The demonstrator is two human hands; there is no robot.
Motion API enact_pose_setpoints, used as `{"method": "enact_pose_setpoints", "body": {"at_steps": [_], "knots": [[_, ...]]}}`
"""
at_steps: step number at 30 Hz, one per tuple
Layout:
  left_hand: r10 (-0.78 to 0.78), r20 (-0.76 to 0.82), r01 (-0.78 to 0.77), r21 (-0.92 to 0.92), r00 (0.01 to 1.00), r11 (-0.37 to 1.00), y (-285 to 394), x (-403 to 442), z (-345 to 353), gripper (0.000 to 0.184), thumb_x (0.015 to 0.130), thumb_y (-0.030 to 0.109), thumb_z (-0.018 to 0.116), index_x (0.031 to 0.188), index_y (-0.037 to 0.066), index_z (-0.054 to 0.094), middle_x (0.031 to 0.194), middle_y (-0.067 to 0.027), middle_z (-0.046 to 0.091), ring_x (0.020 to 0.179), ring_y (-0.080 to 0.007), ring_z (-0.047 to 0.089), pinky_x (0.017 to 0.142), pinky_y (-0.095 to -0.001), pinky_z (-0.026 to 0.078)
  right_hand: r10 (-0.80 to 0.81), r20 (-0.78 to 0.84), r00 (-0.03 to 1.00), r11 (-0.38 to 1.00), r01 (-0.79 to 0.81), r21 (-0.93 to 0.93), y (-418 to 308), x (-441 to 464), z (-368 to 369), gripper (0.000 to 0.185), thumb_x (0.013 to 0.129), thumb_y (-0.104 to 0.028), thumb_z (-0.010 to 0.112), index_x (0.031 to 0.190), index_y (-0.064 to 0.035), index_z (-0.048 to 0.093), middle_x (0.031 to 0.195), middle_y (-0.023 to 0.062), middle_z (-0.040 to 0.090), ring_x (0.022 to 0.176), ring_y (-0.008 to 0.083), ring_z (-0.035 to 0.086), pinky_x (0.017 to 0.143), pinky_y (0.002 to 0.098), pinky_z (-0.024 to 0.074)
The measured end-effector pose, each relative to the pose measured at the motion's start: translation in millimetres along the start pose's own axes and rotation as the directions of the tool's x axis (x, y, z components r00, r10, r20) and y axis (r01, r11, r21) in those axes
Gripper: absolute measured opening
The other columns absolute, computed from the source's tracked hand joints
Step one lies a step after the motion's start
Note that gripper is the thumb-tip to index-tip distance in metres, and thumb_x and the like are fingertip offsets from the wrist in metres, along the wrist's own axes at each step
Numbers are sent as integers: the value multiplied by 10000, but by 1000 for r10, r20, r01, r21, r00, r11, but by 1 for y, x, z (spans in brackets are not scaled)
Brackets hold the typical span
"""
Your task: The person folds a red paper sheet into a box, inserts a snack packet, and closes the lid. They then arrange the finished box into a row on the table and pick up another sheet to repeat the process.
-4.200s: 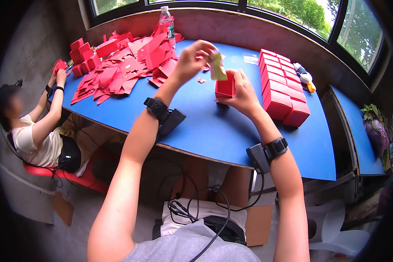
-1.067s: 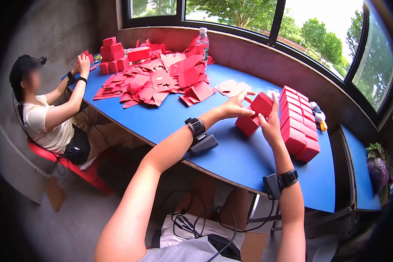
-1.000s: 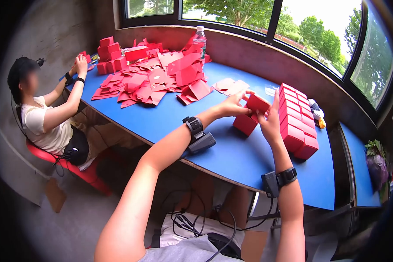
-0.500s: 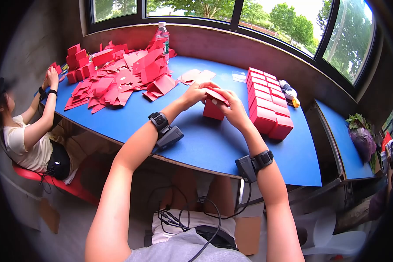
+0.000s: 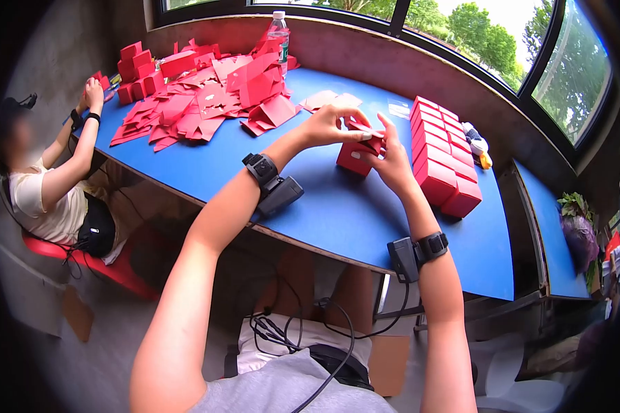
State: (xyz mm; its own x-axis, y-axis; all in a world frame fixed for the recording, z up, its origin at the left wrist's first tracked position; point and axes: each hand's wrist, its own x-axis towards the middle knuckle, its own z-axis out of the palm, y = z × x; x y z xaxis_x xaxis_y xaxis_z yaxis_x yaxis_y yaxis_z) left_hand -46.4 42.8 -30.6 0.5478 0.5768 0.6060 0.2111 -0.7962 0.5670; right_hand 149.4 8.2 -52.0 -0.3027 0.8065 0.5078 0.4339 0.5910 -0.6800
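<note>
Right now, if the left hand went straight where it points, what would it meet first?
The left hand would likely meet the red box it is handling, then the right hand; depth is unclear.

behind the left hand [image 5: 334,127], a black strap [image 5: 260,168] bears a boxy black device [image 5: 280,198]; behind the right hand [image 5: 394,164], a matching strap [image 5: 434,246] carries a second black box [image 5: 402,260], a thin black cable [image 5: 402,303] hanging from it. well below both hands, tangled black cables [image 5: 274,332] loop over white shorts [image 5: 253,358], near a dark waist pouch [image 5: 339,366] and a grey top [image 5: 275,385].
</note>
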Motion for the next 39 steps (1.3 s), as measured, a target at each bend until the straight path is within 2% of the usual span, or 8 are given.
{"method": "enact_pose_setpoints", "body": {"at_steps": [3,6,13,19,26,28,37,39], "knots": [[-37,25,40,-121,999,992,8,3,-1,238,822,310,690,955,112,697,860,15,647,764,-68,540,630,-228,411,-46,-19,999,996,45,-77,0,0,0,917,691,-117,792,1400,-28,218,1077,154,586,1029,273,589,898,383,477],[91,-59,-83,122,994,989,1,4,1,236,787,294,714,948,121,709,837,-46,625,778,-127,580,637,-253,453,-25,-25,999,1000,25,-1,-3,-1,0,958,687,-107,792,1417,-36,176,1075,152,588,1032,272,591,896,376,482],[154,-70,-137,200,986,970,-3,2,8,211,773,224,729,950,109,716,890,-67,630,827,-181,581,730,-319,476,-15,-31,999,995,18,94,10,2,3,1005,678,-86,790,1431,-34,127,1067,164,579,1035,273,586,901,366,478],[86,-23,-83,125,996,989,-5,1,10,199,804,191,706,979,96,720,922,-62,650,883,-170,596,763,-301,474,-1,-48,999,1000,2,26,4,0,2,994,674,-109,797,1421,-18,147,1063,178,574,1037,295,581,907,372,465],[-168,-98,143,-224,981,964,-12,3,11,154,702,214,793,733,92,705,756,-17,639,865,-121,575,778,-284,453,14,-57,998,999,-15,-31,7,1,2,939,676,-152,802,1393,-23,210,1061,206,575,1026,325,586,904,391,461],[-132,-165,145,66,977,987,-11,3,6,164,676,211,807,693,86,702,722,-10,616,865,-119,571,783,-282,454,14,-56,998,998,-17,-54,8,2,2,919,676,-161,802,1382,-22,229,1066,213,573,1026,332,585,903,396,459],[-155,152,164,-50,976,985,-16,0,-7,217,721,198,771,908,93,736,1226,-173,550,1139,-240,516,946,-378,431,22,-31,999,996,-25,-90,6,0,0,873,688,-171,792,1366,-21,263,1074,232,568,1034,358,578,909,404,458],[-179,211,209,-132,961,969,-13,-2,-12,249,728,180,764,956,88,722,1228,-168,551,1144,-235,514,950,-377,431,30,-30,999,996,-33,-89,9,1,0,875,690,-168,791,1369,-20,260,1076,228,568,1037,352,579,910,401,459]]}}
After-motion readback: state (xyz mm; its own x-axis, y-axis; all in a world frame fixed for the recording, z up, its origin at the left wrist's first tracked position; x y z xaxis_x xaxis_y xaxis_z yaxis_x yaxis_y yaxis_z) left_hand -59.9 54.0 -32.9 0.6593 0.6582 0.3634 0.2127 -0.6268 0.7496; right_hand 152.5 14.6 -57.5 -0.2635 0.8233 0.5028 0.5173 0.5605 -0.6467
